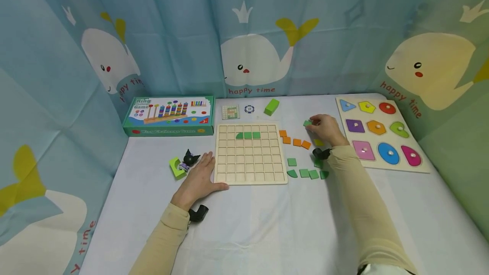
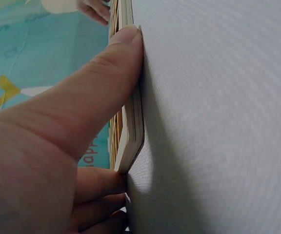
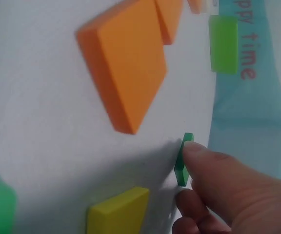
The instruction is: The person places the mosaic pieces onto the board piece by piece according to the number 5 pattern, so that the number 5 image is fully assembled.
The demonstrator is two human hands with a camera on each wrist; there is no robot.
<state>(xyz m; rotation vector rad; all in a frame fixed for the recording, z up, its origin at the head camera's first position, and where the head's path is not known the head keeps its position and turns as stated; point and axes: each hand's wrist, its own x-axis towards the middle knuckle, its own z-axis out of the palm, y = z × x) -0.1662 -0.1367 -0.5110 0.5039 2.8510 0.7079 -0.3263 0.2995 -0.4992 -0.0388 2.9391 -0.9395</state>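
Note:
My left hand (image 1: 198, 181) rests at the near left corner of a wooden grid board (image 1: 250, 156). Its thumb (image 2: 106, 78) lies along the front edge, and the other fingers reach up beside the left edge. Three green tiles (image 1: 248, 135), one with a rounded corner, sit in a row in the board's upper grid. Right of the board, my right hand (image 1: 326, 128) pinches a small green tile (image 3: 181, 165) between thumb and fingers, close over the white cloth. Orange tiles (image 1: 296, 142) and a yellow tile (image 3: 118, 214) lie near this hand.
More green tiles (image 1: 304, 173) lie right of the board. A shape puzzle board (image 1: 359, 139) stands farther right. Behind are a game box (image 1: 168, 116), a pattern card (image 1: 230, 112), a round chip (image 1: 249, 109) and a green block (image 1: 271, 107). A black-headed figure (image 1: 189, 158) is beside a curved green block (image 1: 176, 169).

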